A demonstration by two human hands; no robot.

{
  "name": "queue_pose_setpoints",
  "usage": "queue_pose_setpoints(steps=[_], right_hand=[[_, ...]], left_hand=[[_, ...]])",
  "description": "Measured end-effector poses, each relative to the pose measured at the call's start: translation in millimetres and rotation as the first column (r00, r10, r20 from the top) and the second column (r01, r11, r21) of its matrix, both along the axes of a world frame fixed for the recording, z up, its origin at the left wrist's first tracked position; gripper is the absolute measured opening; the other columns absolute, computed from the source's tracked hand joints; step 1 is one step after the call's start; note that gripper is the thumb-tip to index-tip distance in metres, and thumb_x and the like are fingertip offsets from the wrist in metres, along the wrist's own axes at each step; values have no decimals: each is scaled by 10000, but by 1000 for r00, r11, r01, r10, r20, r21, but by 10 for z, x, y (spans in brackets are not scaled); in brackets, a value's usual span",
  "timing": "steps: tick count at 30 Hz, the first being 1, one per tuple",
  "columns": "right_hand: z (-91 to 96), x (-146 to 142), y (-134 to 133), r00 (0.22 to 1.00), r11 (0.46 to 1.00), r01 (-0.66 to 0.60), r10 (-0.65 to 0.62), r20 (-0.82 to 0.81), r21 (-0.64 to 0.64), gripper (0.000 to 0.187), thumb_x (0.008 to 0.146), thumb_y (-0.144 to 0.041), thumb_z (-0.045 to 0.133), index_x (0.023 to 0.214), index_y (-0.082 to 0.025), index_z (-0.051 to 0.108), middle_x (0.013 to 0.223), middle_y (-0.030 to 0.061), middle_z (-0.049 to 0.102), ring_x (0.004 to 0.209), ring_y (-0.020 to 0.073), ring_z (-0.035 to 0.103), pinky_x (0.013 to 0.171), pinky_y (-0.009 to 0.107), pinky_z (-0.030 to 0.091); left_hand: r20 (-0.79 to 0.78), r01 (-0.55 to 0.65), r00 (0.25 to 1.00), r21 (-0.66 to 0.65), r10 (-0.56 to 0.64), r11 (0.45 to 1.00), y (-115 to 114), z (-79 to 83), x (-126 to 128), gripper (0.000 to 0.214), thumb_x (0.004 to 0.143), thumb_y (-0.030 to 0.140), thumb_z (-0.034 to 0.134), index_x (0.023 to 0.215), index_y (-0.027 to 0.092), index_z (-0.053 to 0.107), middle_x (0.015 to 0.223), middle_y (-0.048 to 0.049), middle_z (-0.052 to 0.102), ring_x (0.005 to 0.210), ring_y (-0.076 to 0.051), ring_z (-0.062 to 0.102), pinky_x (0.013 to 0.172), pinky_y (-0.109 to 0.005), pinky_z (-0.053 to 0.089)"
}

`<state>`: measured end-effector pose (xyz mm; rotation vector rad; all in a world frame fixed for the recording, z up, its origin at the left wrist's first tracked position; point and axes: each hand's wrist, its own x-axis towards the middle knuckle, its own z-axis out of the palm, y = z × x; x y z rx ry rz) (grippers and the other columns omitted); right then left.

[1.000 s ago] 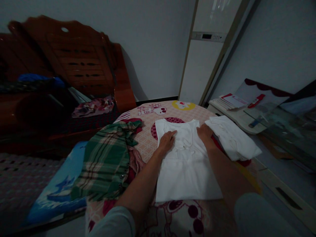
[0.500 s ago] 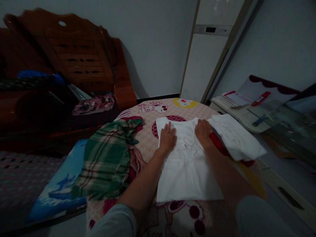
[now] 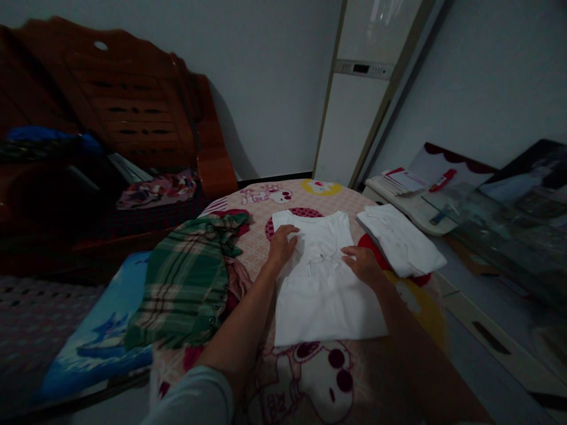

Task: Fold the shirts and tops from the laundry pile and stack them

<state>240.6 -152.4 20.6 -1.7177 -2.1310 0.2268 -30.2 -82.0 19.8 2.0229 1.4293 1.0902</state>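
Note:
A white shirt, with its sides folded in, lies flat on the round table's patterned cloth. My left hand is at its upper left edge, fingers apart and pointing right. Over the right side edge of the shirt is my right hand, its fingers loosely spread toward the middle; whether the fingertips press the fabric I cannot tell. Right of the shirt rests a folded white garment. A green plaid shirt lies crumpled to the left, partly over a dark pink cloth.
Behind on the left stands a carved wooden bench with clothes on it. A blue cushion lies left of the table. At the right are a side cabinet with papers and a glass surface. A tall white appliance stands behind.
My right hand has slid from the shirt's top right shoulder down along its right side. My left hand has shifted slightly down and left. The view has turned a little to the right.

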Motion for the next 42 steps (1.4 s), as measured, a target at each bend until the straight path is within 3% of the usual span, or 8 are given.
queue_pose_setpoints(steps=[4,8,15,21,27,35,38,42], right_hand=[[-107,161,-458,991,998,-39,34,131,39,320,789,-155,536,1060,-172,706,1079,120,723,1024,254,650,963,392,476],[-158,272,-593,964,997,-77,67,257,30,382,765,-103,503,1094,-167,687,1100,131,700,1038,263,624,954,393,467],[-48,266,-502,960,998,-49,58,274,-38,302,713,-112,555,968,-191,696,1001,106,715,980,241,634,905,342,473],[270,300,-540,999,986,-7,13,39,-167,214,657,-140,565,830,-166,689,861,73,723,818,204,639,784,299,475],[720,323,-550,946,994,-2,-34,-324,-109,155,669,-285,601,732,-167,678,639,0,641,597,155,556,573,257,421],[1198,237,154,862,942,260,-129,-491,210,299,647,-343,647,846,-132,721,585,-17,585,535,133,494,524,252,393],[1171,184,433,854,919,302,-144,-499,252,302,642,-309,625,861,-127,727,566,-23,568,530,134,501,513,249,399],[911,80,554,839,949,294,-201,-505,111,285,621,-257,589,832,-121,723,539,-29,559,467,128,507,447,237,394]], left_hand=[[-110,188,973,-126,-202,974,-217,317,-19,192,846,212,531,868,166,716,858,-53,723,797,-172,662,773,-283,514],[-376,338,819,-296,-434,893,-587,325,-33,121,794,235,609,839,203,717,812,-26,720,771,-179,653,722,-258,469],[-527,200,793,-251,-307,947,-943,78,-91,347,741,281,707,1082,231,666,1036,-86,709,988,-272,652,834,-339,479],[-479,228,801,-313,-361,922,-889,223,-210,244,721,273,714,962,233,709,984,-54,734,943,-244,669,796,-293,475],[-325,359,838,-278,-438,891,-725,698,-391,171,760,263,666,910,192,707,899,-28,730,829,-187,657,738,-240,453],[-237,174,959,66,-154,983,-43,1310,-347,218,752,267,641,922,154,720,874,-31,711,832,-186,628,779,-271,459],[-260,126,961,112,-94,986,126,1285,-312,240,751,249,635,947,142,722,919,-53,722,869,-200,634,821,-295,464],[-368,94,926,16,-81,995,181,966,-315,234,766,211,612,956,144,729,919,-69,737,866,-210,655,821,-291,477]])
